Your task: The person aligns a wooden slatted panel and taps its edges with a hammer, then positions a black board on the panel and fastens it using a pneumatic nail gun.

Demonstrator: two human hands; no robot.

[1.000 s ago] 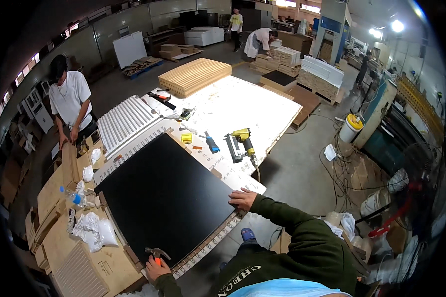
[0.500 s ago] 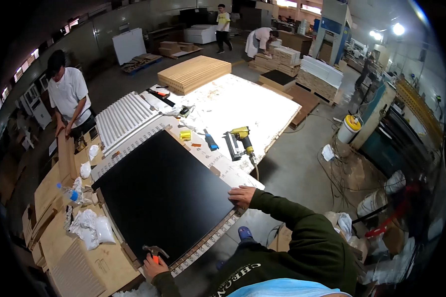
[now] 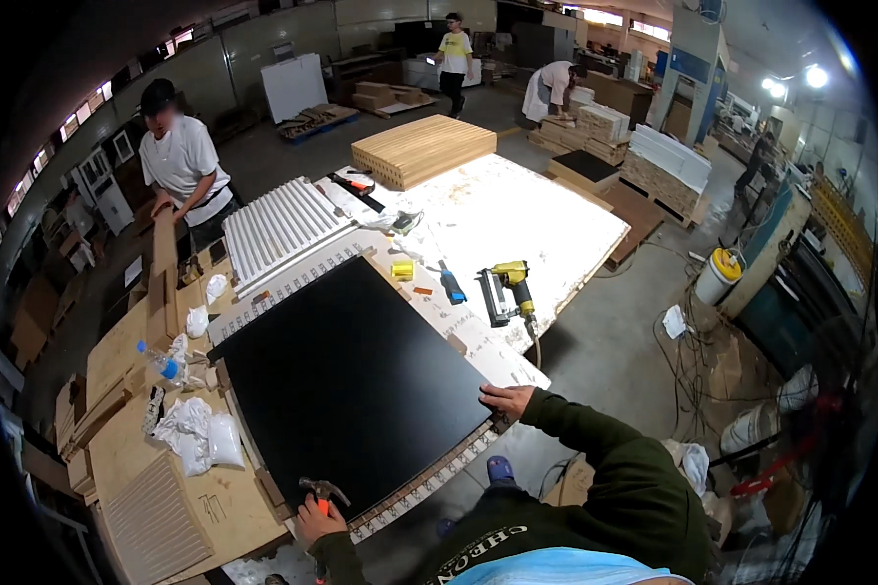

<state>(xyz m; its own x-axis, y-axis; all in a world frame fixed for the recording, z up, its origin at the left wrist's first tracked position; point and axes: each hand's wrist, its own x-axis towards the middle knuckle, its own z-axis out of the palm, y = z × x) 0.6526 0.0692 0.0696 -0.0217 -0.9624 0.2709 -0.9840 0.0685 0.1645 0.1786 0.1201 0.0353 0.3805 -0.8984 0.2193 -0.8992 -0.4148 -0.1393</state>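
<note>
A large black panel [image 3: 351, 380] lies flat on the workbench in front of me, framed along its sides by wood strips. At its near left corner, my left hand [image 3: 317, 524] is closed around a claw hammer [image 3: 326, 489] with an orange grip, its metal head over the panel's edge. My right hand [image 3: 507, 401] rests at the panel's right corner, fingers stretched out along the edge and no tool in them. The thumb's position there is hard to make out. Beyond the panel lie a yellow and black nail gun [image 3: 507, 291] and a blue-handled tool [image 3: 451, 283].
Slatted white panels [image 3: 291, 232] and a stack of wood boards [image 3: 421, 151] sit toward the bench's far side. At left are a plastic bottle [image 3: 161, 363] and white bags [image 3: 200, 434]. A person in a white shirt [image 3: 187, 161] handles a long board. Cables [image 3: 688, 356] lie on the floor at right.
The whole view has swung, so the scene sits farther right. My right hand's fingers look less spread on the edge. The person at left has raised their head.
</note>
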